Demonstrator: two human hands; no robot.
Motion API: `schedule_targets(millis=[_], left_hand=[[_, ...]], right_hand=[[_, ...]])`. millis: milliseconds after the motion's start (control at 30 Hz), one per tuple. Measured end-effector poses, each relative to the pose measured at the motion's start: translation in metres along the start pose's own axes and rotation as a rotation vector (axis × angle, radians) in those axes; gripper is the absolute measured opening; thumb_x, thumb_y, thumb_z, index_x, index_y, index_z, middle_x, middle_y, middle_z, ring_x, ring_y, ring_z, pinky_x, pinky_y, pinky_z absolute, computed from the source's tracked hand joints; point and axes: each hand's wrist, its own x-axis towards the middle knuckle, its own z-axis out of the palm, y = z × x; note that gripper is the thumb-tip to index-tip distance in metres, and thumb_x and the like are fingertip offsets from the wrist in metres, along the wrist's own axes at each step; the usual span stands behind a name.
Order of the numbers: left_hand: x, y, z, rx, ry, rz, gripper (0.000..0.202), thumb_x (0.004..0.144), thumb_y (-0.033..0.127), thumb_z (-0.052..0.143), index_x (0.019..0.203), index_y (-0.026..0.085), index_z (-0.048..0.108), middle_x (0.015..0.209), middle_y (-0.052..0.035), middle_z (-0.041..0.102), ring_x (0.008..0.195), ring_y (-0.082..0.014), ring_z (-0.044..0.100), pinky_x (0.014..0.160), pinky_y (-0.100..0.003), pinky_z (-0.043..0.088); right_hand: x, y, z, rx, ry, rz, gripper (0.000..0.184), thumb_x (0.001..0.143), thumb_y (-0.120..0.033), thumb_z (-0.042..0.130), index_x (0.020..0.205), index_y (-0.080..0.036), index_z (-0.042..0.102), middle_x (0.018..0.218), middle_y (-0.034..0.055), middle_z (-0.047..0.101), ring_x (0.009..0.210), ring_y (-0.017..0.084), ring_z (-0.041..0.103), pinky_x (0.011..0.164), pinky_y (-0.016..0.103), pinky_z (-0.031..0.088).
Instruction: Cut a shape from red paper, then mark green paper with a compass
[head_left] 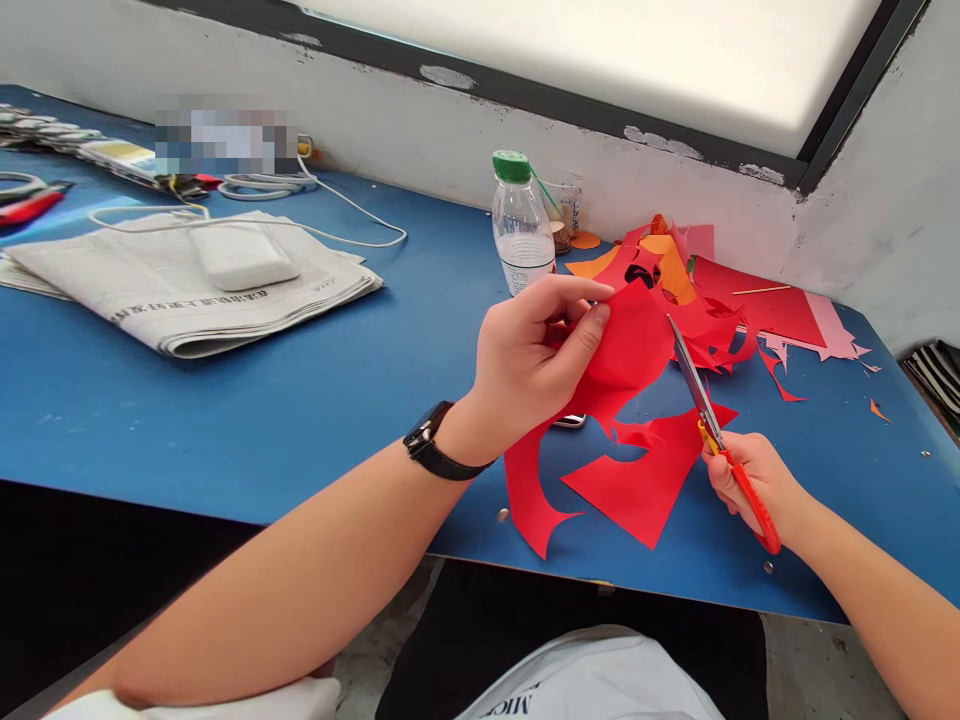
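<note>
- As the head view looks down, the table (225, 400) takes up most of the frame: blue top, set against a scuffed white wall.
- Newspaper (150, 300): folded, far left, with a white box (240, 255) on top and a white cable looped beside it.
- Red sheet (637, 350): held up over the table's near right part. Its lower flaps hang down and rest on the top near the front edge.
- Progress, as a judgement: curved bites and hooked tails are already cut out of the lower half. The part under the thumb looks whole, so I'd put the cutting about midway.
- Scraps (757, 310): red, orange and pink offcuts heaped by the wall behind the sheet, with small slivers scattered to the right.
- Left hand (525, 360): closed in a pinch on the sheet's upper left, thumb in front and fingers behind.
- Right hand (750, 480): closed around the scissors' red-and-yellow handles.
- Scissors (697, 390): blades point up and away, with the tip at the sheet's right edge. I cannot tell how far the blades are parted.
- Bottle (521, 235): clear, green cap, upright just behind the left hand.
- Watch (427, 445): black band on the left wrist.
- Writing: upside-down letters "MIC" on the white shirt (600, 680) at the bottom edge. The newspaper print and bottle label are too small to read, and a patch by the wall is blurred.
</note>
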Motion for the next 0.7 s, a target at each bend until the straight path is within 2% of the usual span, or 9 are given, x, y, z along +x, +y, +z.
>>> schedule_targets(millis=[133,433,700], left_hand=[[0.0001,0.0034,-0.0007,0.034,-0.003,-0.058,0.015,0.098,0.030,0.072,0.109,0.022,0.079,0.079,-0.0011,0.070,0.065,-0.0130,0.060,0.057,-0.026,0.047],[0.0003,0.0025,-0.0003,0.005,-0.012,-0.042,0.013,0.100,0.027,0.071,0.110,0.022,0.076,0.080,-0.0002,0.070,0.065,-0.0128,0.061,0.059,-0.026,0.049],[0.0021,0.0024,-0.0010,0.031,-0.010,-0.040,0.012,0.100,0.026,0.072,0.110,0.022,0.077,0.080,-0.0010,0.071,0.065,-0.0132,0.061,0.058,-0.026,0.049]], right_hand=[[-0.0007,0.0004,-0.0004,-0.005,-0.003,0.017,0.078,0.089,-0.102,0.049,0.075,-0.026,0.042,0.065,-0.0055,0.035,0.057,0.012,0.031,0.046,0.028,0.032],[0.0005,0.0032,0.0000,-0.034,0.024,0.005,0.078,0.088,-0.102,0.050,0.073,-0.026,0.042,0.064,-0.0048,0.036,0.057,0.013,0.031,0.045,0.028,0.032],[-0.0010,0.0062,-0.0001,-0.003,-0.013,0.020,0.075,0.091,-0.100,0.050,0.075,-0.026,0.041,0.066,-0.0056,0.035,0.055,0.012,0.031,0.045,0.028,0.031]])
